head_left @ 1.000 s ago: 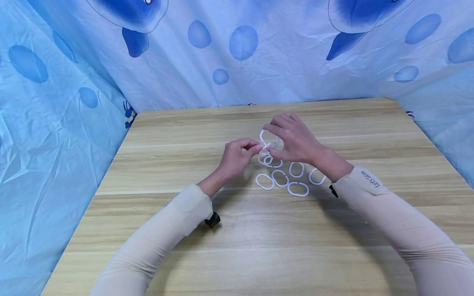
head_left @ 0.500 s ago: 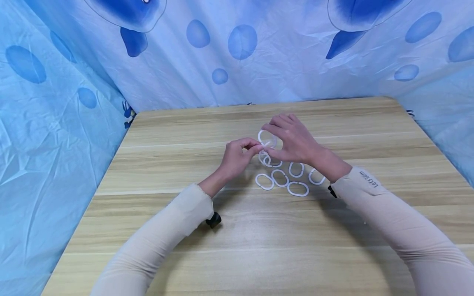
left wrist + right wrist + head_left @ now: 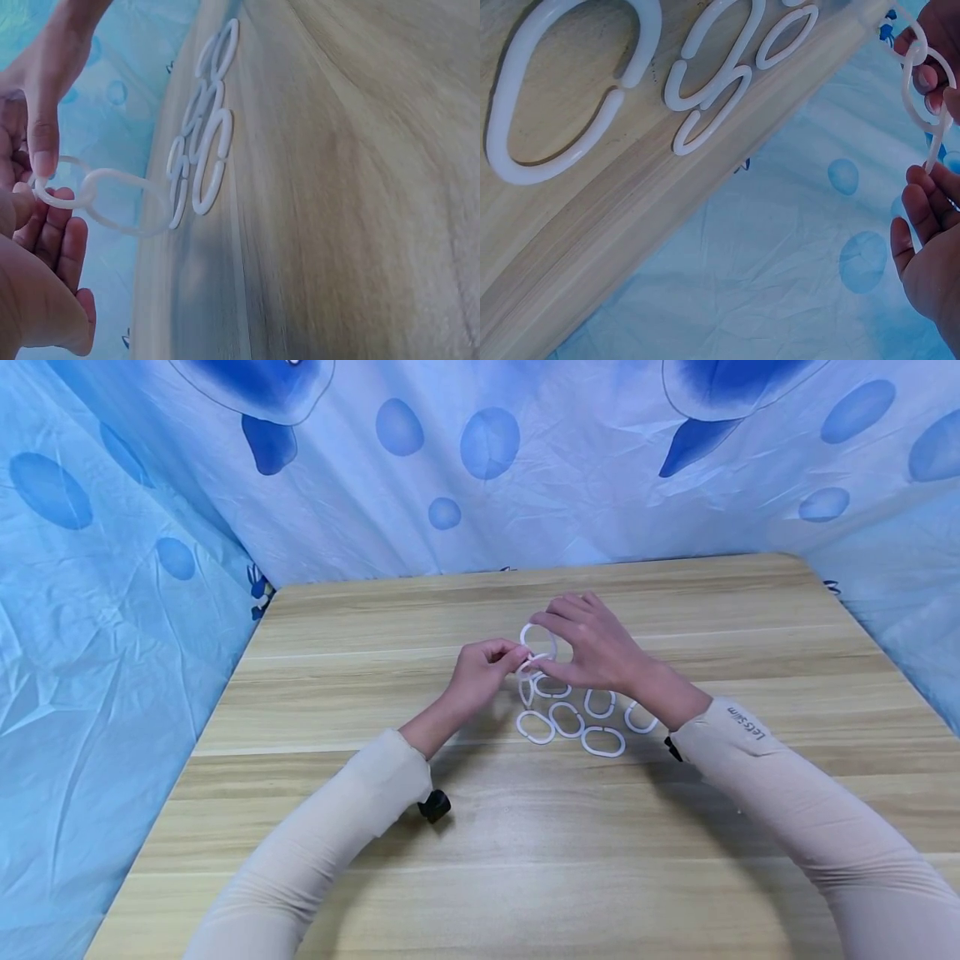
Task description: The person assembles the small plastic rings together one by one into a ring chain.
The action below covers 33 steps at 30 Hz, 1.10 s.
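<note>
My right hand (image 3: 596,647) holds an oval white plastic ring (image 3: 522,633) with a gap in its side, thumb below and index finger above. Beside it, my left hand (image 3: 483,672) pinches at the lower left of this ring, thumb against fingertip. A second white ring (image 3: 124,178) is hooked through the held one and hangs below it, as the left wrist view shows. Fingertips hide part of where the rings meet. On the table beneath lie several more open white rings (image 3: 577,154), one of them (image 3: 602,754) nearest the front.
The wooden table (image 3: 480,860) stretches around the rings. Behind and to the left hangs a blue curtain (image 3: 360,518) with whale and bubble prints. A small black device (image 3: 434,806) sits under the left cuff.
The upper ring has shifted slightly left between the hands. The lower linked ring has dropped and now hangs more upright below it. Both hands have barely moved.
</note>
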Each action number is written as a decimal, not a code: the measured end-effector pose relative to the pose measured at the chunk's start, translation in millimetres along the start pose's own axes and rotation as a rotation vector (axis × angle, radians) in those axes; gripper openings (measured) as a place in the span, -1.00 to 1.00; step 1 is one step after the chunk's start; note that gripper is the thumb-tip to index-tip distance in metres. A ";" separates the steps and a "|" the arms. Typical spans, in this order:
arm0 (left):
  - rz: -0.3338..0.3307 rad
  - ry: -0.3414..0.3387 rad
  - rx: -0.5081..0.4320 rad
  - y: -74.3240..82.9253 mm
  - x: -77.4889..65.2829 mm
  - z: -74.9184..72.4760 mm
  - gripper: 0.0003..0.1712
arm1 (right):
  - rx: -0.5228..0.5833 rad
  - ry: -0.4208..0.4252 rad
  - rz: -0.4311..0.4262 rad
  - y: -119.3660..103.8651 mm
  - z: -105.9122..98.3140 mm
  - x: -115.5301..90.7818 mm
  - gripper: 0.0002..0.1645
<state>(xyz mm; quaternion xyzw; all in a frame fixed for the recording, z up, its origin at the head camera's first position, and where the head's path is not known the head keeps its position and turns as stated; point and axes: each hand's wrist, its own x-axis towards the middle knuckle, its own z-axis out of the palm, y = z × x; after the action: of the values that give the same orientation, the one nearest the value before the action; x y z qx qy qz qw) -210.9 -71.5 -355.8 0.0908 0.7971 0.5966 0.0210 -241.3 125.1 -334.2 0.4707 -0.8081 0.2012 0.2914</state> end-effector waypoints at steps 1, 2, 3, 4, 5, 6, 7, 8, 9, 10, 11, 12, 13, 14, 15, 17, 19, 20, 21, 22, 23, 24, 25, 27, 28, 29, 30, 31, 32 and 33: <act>-0.018 0.001 -0.015 0.3 0.3 -0.1 -0.76 | -0.003 -0.006 0.006 -0.1 -0.3 -0.2 -0.37; -0.031 0.000 -0.033 0.3 0.7 -0.2 -0.77 | -0.006 -0.013 0.012 -0.2 -0.5 -0.4 -0.36; -0.041 -0.003 -0.052 0.5 1.0 -0.3 -0.77 | -0.006 -0.020 0.021 -0.3 -0.8 -0.4 -0.35; -0.050 -0.004 -0.068 0.6 1.2 -0.4 -0.78 | -0.005 -0.027 0.031 -0.3 -0.7 -0.4 -0.34; -0.059 -0.005 -0.080 0.5 1.6 -0.5 -0.79 | -0.002 -0.035 0.044 -0.4 -0.7 -0.4 -0.33; -0.065 -0.007 -0.091 0.4 1.8 -0.6 -0.80 | 0.005 -0.042 0.055 -0.5 -0.6 -0.3 -0.32; -0.071 -0.010 -0.100 0.5 1.8 -0.7 -0.80 | 0.013 -0.050 0.068 -0.8 -0.5 -0.2 -0.31; -0.074 -0.011 -0.102 0.6 1.9 -0.8 -0.80 | 0.023 -0.057 0.081 -0.9 -0.3 -0.1 -0.31; -0.076 -0.012 -0.105 0.9 1.7 -1.0 -0.81 | 0.034 -0.065 0.095 -1.0 -0.2 -0.1 -0.30; -0.076 -0.011 -0.103 1.0 1.6 -1.2 -0.81 | 0.048 -0.072 0.109 -1.0 -0.1 -0.1 -0.29; -0.075 -0.011 -0.104 1.2 1.4 -1.4 -0.82 | 0.064 -0.078 0.123 -1.2 -0.3 -0.1 -0.29; -0.072 -0.008 -0.108 1.1 1.5 -1.8 -0.82 | 0.083 -0.082 0.135 -1.2 -0.5 -0.2 -0.29; -0.069 -0.003 -0.115 1.2 1.6 -2.0 -0.81 | 0.102 -0.083 0.149 -0.8 -0.6 -0.7 -0.29; -0.068 0.003 -0.117 1.2 1.7 -2.3 -0.81 | 0.122 -0.082 0.160 -0.2 -0.9 -1.3 -0.30; -0.067 0.009 -0.123 1.3 1.7 -2.7 -0.80 | 0.142 -0.078 0.170 0.3 -1.6 -2.0 -0.30; -0.066 0.025 -0.129 1.4 2.6 -3.4 -0.77 | 0.180 -0.070 0.183 2.1 -3.3 -3.6 -0.33; -0.070 0.042 -0.132 1.9 3.6 -3.8 -0.75 | 0.201 -0.066 0.199 4.9 -6.0 -7.3 -0.38; -0.074 0.049 -0.129 2.1 4.0 -4.1 -0.74 | 0.204 -0.069 0.209 6.0 -8.0 -9.4 -0.41; -0.076 0.057 -0.130 2.6 4.4 -4.4 -0.73 | 0.201 -0.077 0.225 7.3 -10.0 -12.1 -0.44; -0.080 0.064 -0.123 3.0 4.8 -4.6 -0.72 | 0.193 -0.088 0.243 8.7 -12.2 -15.2 -0.47; -0.081 0.072 -0.124 3.5 4.9 -5.0 -0.72 | 0.182 -0.101 0.263 10.0 -14.6 -18.6 -0.49; -0.085 0.077 -0.128 3.9 4.8 -5.4 -0.71 | 0.170 -0.120 0.286 11.2 -16.9 -22.3 -0.51; -0.090 0.082 -0.128 4.1 4.8 -5.8 -0.71 | 0.159 -0.137 0.309 12.0 -19.5 -25.8 -0.53; -0.095 0.086 -0.134 4.5 4.7 -6.5 -0.70 | 0.141 -0.175 0.351 14.0 -23.7 -33.6 -0.56; -0.099 0.087 -0.136 4.5 4.8 -6.7 -0.70 | 0.137 -0.190 0.368 14.9 -25.5 -37.2 -0.56; -0.102 0.086 -0.144 4.6 4.8 -6.8 -0.71 | 0.136 -0.205 0.384 15.5 -27.2 -40.6 -0.56; -0.107 0.085 -0.148 4.8 4.8 -6.9 -0.72 | 0.134 -0.218 0.398 16.3 -28.5 -44.0 -0.57; -0.110 0.084 -0.146 4.9 4.8 -6.9 -0.72 | 0.131 -0.229 0.410 17.1 -29.7 -47.3 -0.57; -0.111 0.082 -0.149 5.4 4.7 -6.9 -0.73 | 0.128 -0.240 0.420 17.7 -30.6 -50.3 -0.57; -0.113 0.081 -0.151 5.8 4.6 -6.8 -0.73 | 0.123 -0.249 0.427 18.2 -31.4 -53.0 -0.57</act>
<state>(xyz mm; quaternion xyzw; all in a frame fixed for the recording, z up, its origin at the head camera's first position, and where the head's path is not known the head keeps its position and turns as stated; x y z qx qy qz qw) -215.7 -75.6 -348.0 0.0196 0.7538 0.6562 0.0292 -227.9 186.8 -346.6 0.3276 -0.9050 0.2474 0.1113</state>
